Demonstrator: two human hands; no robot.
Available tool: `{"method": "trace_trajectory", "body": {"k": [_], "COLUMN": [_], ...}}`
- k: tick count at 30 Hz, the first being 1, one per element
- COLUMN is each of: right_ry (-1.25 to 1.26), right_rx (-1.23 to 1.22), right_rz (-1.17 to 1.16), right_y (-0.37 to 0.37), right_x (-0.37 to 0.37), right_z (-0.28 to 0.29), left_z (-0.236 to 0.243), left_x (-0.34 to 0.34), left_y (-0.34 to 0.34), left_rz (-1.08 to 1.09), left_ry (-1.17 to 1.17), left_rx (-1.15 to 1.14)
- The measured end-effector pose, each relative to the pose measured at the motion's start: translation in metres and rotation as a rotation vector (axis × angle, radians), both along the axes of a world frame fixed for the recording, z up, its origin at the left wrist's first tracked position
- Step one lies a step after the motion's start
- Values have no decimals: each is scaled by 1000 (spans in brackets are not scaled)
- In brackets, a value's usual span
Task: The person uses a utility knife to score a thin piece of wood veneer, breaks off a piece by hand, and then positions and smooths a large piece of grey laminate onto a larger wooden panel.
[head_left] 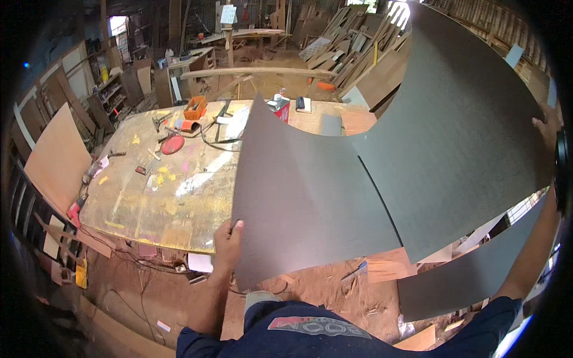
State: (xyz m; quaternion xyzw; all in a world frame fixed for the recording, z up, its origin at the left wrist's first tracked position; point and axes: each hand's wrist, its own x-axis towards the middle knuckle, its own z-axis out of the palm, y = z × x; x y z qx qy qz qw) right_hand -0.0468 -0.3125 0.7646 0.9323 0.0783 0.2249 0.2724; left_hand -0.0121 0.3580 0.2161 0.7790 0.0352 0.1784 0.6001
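Between my hands is a large, thin dark grey sheet [310,197], apparently laminate, held over the right part of the workbench. It bends upward toward the right, and its far edge has a deep curved hollow. A narrow dark slit [379,200] runs from the near edge partway toward that hollow, and the two sides sit slightly out of line at the near end. My left hand [228,246] is closed on the sheet's left edge, thumb on top. At the far right my right hand [548,128] grips the opposite edge, its fingers partly hidden.
The paint-stained workbench [131,206] carries an orange bin [195,107], a red disc [172,144], hand tools and a red can [280,110]. Another dark sheet [459,280] leans low at right. Cables [140,298] cross the dirt floor at left; stacked boards [364,48] stand behind.
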Motion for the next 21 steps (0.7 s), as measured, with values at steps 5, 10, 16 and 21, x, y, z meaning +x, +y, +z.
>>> {"method": "trace_trajectory", "body": {"k": [5, 10, 16, 21], "right_ry": [-457, -376, -394, -333], "right_rx": [341, 352, 237, 275], "right_rz": [-279, -278, -376, -336], "right_y": [-97, -65, 12, 64], "right_x": [-16, 4, 78, 205], "right_z": [-20, -24, -7, -10], "left_z": [1, 8, -10, -10], "left_x": [25, 54, 111, 184], "left_y": [-65, -83, -91, -72], "left_rz": [-65, -107, -122, -133], "left_ry": [-48, -12, 5, -24], "left_rx": [-189, -198, -281, -302]}}
